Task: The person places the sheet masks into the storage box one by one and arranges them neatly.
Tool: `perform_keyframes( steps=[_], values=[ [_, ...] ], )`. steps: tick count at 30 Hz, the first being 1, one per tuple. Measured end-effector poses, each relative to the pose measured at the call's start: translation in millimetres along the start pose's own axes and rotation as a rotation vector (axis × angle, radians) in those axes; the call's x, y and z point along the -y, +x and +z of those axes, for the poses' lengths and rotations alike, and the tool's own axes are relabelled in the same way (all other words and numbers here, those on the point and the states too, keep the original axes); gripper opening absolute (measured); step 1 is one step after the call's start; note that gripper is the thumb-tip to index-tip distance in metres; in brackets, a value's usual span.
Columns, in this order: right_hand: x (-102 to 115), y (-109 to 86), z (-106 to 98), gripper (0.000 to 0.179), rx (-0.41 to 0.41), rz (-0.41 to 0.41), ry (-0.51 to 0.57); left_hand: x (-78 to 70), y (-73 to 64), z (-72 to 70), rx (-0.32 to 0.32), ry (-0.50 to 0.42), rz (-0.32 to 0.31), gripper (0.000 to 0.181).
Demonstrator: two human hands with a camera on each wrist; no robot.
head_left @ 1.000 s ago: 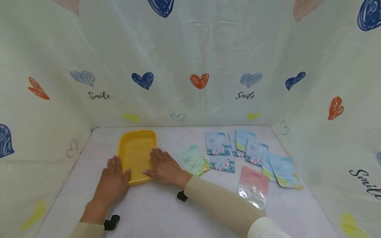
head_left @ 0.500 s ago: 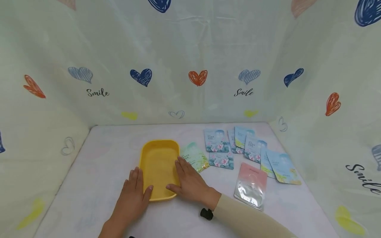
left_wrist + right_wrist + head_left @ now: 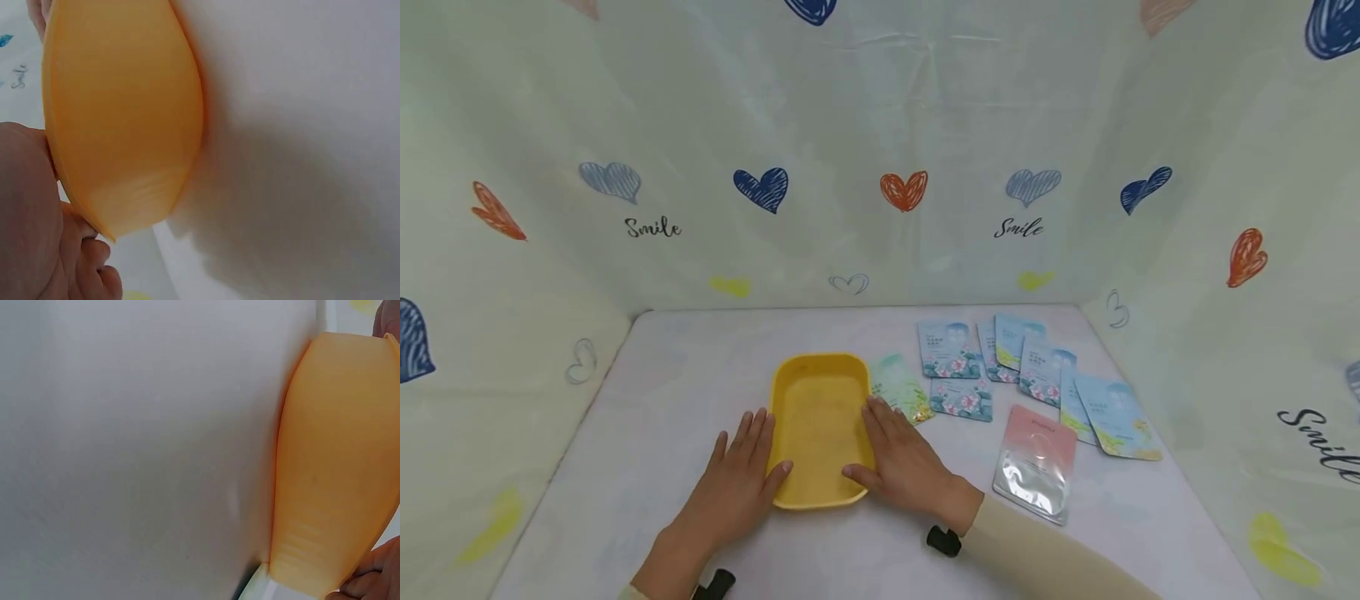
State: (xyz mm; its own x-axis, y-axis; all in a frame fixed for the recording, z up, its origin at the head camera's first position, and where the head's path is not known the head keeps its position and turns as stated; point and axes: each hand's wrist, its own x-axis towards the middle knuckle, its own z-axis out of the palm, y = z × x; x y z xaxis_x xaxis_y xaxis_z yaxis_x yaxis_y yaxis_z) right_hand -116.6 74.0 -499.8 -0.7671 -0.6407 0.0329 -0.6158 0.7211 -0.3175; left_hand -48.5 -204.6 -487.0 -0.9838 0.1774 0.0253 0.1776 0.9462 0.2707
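Note:
A shallow yellow tray point(image 3: 822, 429) with rounded corners lies on the table in the head view, nothing in it. Along its left side my left hand point(image 3: 726, 492) lies with straight fingers, the thumb reaching over the near left rim. My right hand point(image 3: 913, 467) mirrors this on the right side, fingers straight and thumb over the rim. Both wrist views show the tray's outer wall, with the left hand point(image 3: 34, 212) and the right hand's fingers point(image 3: 375, 575) at its upper edge. A green sachet point(image 3: 895, 385) lies just beyond my right fingertips, partly covered by them.
Several blue flowered sachets point(image 3: 950, 350) lie spread and overlapping at the back right of the white table point(image 3: 685, 358). A pink and silver sachet point(image 3: 1037, 458) lies nearer, right of my right hand. A heart-printed curtain point(image 3: 962, 125) encloses the back and sides.
Both hands have slid the yellow tray to the right and nearer to me, close beside the green sachet. In the last half second it shifted only slightly further right.

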Motion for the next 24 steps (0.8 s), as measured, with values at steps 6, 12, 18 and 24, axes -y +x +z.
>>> perform_keyframes(
  steps=[6, 12, 18, 24],
  values=[
    [-9, 7.4, -5, 0.091, 0.002, -0.032, -0.054, 4.4, 11.9, -2.2, 0.011, 0.035, 0.020, 0.077],
    [-13, 15.3, -6, 0.088, 0.007, -0.089, -0.088, 2.8, 10.2, -1.9, 0.002, 0.046, -0.012, 0.081],
    [-36, 31.1, -29, 0.083, 0.041, -0.054, 0.037, 1.6, 10.3, -0.4, 0.000, 0.055, -0.023, 0.083],
    [-88, 64.5, -52, 0.078, -0.009, 0.037, -0.131, 0.1, 10.5, 0.2, 0.022, 0.035, -0.041, 0.084]
  ],
)
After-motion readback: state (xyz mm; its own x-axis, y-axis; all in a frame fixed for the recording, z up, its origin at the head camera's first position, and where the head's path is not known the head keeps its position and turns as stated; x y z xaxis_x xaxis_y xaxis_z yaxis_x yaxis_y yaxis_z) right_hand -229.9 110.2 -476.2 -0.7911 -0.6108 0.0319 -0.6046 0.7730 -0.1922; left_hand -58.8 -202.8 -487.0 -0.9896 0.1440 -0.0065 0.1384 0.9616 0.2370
